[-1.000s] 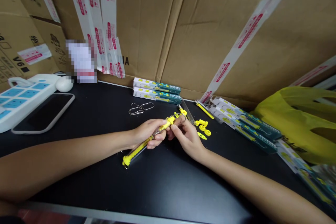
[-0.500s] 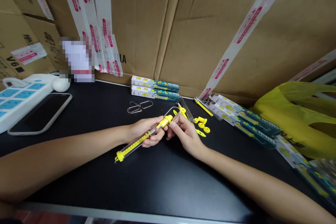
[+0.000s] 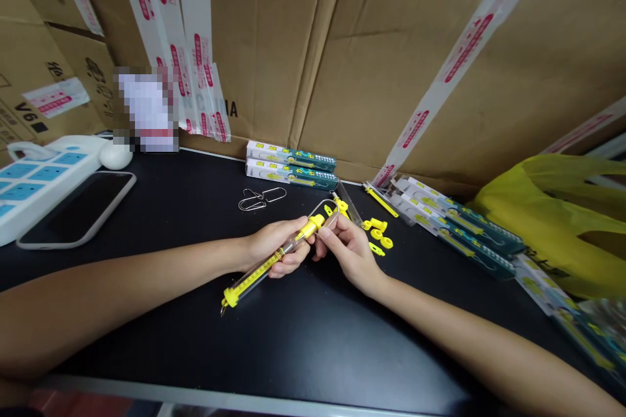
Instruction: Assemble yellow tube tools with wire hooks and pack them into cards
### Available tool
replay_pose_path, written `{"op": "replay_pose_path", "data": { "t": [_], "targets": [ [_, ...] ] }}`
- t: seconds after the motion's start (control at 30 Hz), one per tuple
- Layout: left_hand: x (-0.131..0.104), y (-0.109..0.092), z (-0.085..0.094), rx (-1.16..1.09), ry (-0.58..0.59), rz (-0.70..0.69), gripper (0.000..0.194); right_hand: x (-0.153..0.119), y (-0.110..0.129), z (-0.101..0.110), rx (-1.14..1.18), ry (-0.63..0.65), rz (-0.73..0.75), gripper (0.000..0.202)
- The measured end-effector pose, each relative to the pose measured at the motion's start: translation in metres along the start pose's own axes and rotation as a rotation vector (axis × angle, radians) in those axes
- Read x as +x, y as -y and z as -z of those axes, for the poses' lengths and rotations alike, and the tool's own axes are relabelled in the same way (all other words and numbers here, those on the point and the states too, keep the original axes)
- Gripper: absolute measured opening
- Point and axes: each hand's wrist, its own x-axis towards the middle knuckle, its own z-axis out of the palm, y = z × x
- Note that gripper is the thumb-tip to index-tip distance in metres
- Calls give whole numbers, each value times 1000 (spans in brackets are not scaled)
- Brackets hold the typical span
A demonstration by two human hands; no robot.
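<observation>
My left hand (image 3: 276,242) is wrapped round a tubular spring scale (image 3: 255,275), which has a clear barrel, a yellow printed scale inside and yellow end caps. The scale slants, its lower end with a small metal hook toward me. At its upper cap, my right hand (image 3: 351,253) pinches a bent wire loop (image 3: 323,202) between thumb and fingers. Whether the wire's ends sit in the cap is hard to make out. Just beyond the right hand lie small yellow plastic parts (image 3: 376,233) and a clear tube (image 3: 348,202). Several loose wire loops (image 3: 261,198) rest farther left.
Two printed boxes (image 3: 291,172) are stacked against the cardboard at the back. More such boxes (image 3: 454,228) lie at the right beside a yellow plastic bag (image 3: 528,208). A phone (image 3: 78,208) and a white power strip (image 3: 44,176) occupy the left of the black table (image 3: 313,352).
The lower end of the spring scale has swung slightly right and toward me. Both hands keep their holds, and the whole view has shifted a little.
</observation>
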Motion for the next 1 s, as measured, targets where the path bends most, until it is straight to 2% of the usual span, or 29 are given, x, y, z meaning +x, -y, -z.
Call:
{"op": "replay_pose_path", "data": {
  "t": [0.1,0.27,0.4,0.53,0.6,0.7,0.83,1.0],
  "targets": [
    [-1,-2,0,7,-2,9,43,0,1,0,-15,11,15,20],
    [-2,-5,0,10,37,103,46,2,-1,4,-127,54,26,17],
    [-3,1,-4,116,-44,-42,33,2,-3,6,-104,81,32,18],
    [-7,2,-13,350,-134,-158,20,2,-3,8,-71,128,49,19],
    [-10,1,-17,467,-188,-200,21,2,-3,10,-42,115,63,18],
    [-13,-3,-21,675,-252,-249,22,2,-1,15,-57,85,88,29],
    [-16,-9,-19,1035,-350,-330,19,7,7,24,-293,115,170,25],
    [-17,-15,-15,1404,-444,-318,21,21,16,43,-657,257,456,32]
  ]
}}
